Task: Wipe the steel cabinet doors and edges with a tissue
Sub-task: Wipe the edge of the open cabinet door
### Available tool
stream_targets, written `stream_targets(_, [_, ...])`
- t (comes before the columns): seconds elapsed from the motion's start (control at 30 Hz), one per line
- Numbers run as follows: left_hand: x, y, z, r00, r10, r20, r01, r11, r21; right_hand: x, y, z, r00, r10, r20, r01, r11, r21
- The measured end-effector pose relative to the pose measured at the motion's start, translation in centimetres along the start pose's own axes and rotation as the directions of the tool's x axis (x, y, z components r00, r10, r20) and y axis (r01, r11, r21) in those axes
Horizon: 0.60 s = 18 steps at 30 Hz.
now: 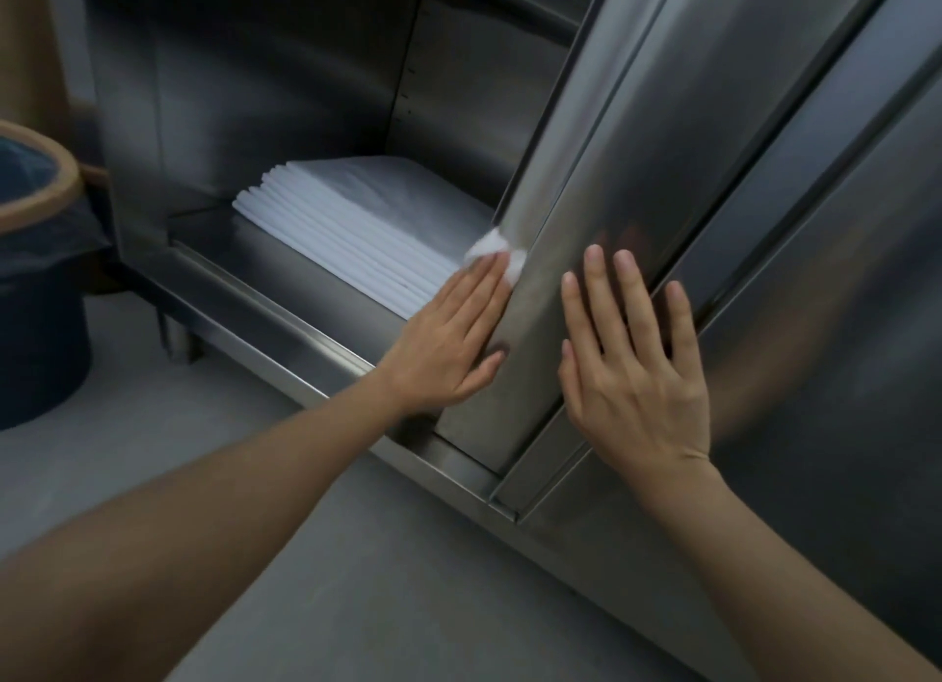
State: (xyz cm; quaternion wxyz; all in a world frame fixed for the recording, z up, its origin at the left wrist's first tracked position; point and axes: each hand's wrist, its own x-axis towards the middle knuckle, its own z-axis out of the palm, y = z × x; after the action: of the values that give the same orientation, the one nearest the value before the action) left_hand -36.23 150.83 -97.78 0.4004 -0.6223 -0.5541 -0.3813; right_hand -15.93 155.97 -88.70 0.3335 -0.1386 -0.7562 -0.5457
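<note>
The tall brushed-steel cabinet [244, 95] fills most of the view, its left compartment standing open so that the narrow leading edge of the sliding steel door [637, 182] is exposed and can be reached from the side. That door leans across the frame from top right down to the bottom rail [285, 319], with a second steel panel [841, 222] lying behind and to the right of it. On the steel shelf inside the open compartment lies a stack of folded white sheets [357, 222], pushed towards the back and right, apart from the wiping. At far left a round bin with a tan rim and dark blue liner [35, 197] stands on the grey floor [306, 554] beside the cabinet, probably kept near for used tissue. The right hand [632, 365] lies flat on the door face with fingers spread and straight, gripping nothing; it appears to be steadying the door so it does not slide under the sideways push. The left hand [453, 340] is flattened against the door's edge, fingers straight and together, pressing the small crumpled white tissue [492, 253] against the steel; the tissue shows just past the fingertips, wrapped partly round the corner, which lets one stroke clean both edge and adjoining face.
</note>
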Motion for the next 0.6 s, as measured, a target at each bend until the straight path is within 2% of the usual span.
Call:
stream_targets(0.13, [-9.5, 1.7, 1.1, 0.979, -0.037, 0.2, 0.032, 0.999, 0.026, -0.2, 0.1, 0.0, 1.0, 0.005, 0.006, -0.004, 1.0, -0.003])
stream_targets(0.27, [-9.4, 0.7, 0.1, 0.96, 0.024, 0.28, -0.031, 0.999, 0.023, -0.1, -0.1, 0.0, 1.0, -0.004, 0.002, 0.004, 1.0, 0.015])
stream_targets(0.47, [1.8, -0.6, -0.9, 0.999, 0.023, 0.043, -0.022, 1.0, -0.022, -0.2, 0.1, 0.1, 1.0, -0.014, -0.002, 0.014, 1.0, 0.007])
stream_targets(0.53, [2.4, -0.5, -0.6, 1.0, 0.022, -0.008, -0.022, 0.999, -0.047, -0.2, 0.3, 0.1, 1.0, -0.019, 0.0, 0.019, 1.0, -0.005])
stream_targets(0.6, [-0.5, -0.4, 0.2, 0.999, 0.035, 0.013, -0.035, 0.998, -0.052, -0.3, 0.2, 0.1, 1.0, -0.017, -0.003, 0.017, 1.0, -0.008])
